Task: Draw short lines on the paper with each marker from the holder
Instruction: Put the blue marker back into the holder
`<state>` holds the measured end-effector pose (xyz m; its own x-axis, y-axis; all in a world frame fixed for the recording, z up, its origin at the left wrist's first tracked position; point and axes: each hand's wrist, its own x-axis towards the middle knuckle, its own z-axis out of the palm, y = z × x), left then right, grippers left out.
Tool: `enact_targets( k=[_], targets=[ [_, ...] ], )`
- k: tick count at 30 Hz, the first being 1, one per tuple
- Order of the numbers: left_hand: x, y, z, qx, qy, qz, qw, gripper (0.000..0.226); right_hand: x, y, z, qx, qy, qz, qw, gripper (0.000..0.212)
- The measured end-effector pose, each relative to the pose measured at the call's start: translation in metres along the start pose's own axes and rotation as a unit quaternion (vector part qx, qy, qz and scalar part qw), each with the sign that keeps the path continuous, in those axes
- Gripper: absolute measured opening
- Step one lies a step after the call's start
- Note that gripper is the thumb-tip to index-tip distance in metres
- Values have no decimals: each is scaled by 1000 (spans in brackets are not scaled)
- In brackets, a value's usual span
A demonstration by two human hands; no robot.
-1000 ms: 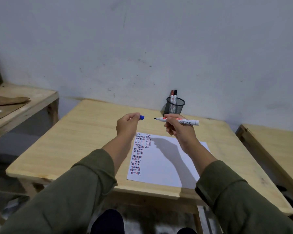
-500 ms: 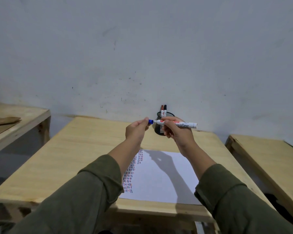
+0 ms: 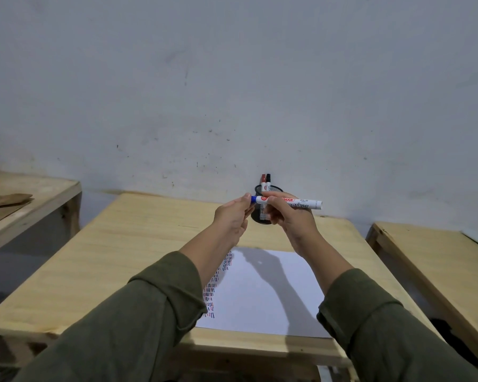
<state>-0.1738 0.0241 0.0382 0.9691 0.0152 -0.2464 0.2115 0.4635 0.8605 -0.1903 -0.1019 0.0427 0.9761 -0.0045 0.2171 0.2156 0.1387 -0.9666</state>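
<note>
My right hand (image 3: 290,219) holds a white marker (image 3: 301,203) level in the air above the wooden table (image 3: 127,244). My left hand (image 3: 232,219) pinches the blue cap (image 3: 253,199), which sits on the marker's left end. Behind both hands stands a black mesh holder (image 3: 260,216) with a red-capped marker (image 3: 263,181) and a black-capped marker (image 3: 268,181) upright in it. A white paper (image 3: 260,293) lies on the table below my arms, with columns of short red, blue and black lines along its left side, partly hidden by my left forearm.
A second wooden table (image 3: 436,266) stands to the right across a narrow gap. A wooden bench (image 3: 25,199) with a brown board on it is at the left. A grey wall (image 3: 232,92) rises directly behind the holder.
My left hand brought the blue cap rightward onto the marker's tip; the two were apart a second ago. The view has tilted upward, so the table sits lower in frame.
</note>
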Motion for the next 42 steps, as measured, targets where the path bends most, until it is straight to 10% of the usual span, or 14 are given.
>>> enact_targets(
  k=[19,27,35,42],
  targets=[
    [18,23,0,126,-37,81,988,24,-7,-20,-21,133,-143,123,973,62],
    [51,41,40,216,-72,133,965,33,40,-21,-36,-21,-66,74,995,17],
    [126,26,46,460,-21,173,871,53,135,-6,-63,-214,-9,19,977,84],
    [173,8,41,594,-40,150,789,67,195,15,-73,-296,25,-15,955,85]
  ],
)
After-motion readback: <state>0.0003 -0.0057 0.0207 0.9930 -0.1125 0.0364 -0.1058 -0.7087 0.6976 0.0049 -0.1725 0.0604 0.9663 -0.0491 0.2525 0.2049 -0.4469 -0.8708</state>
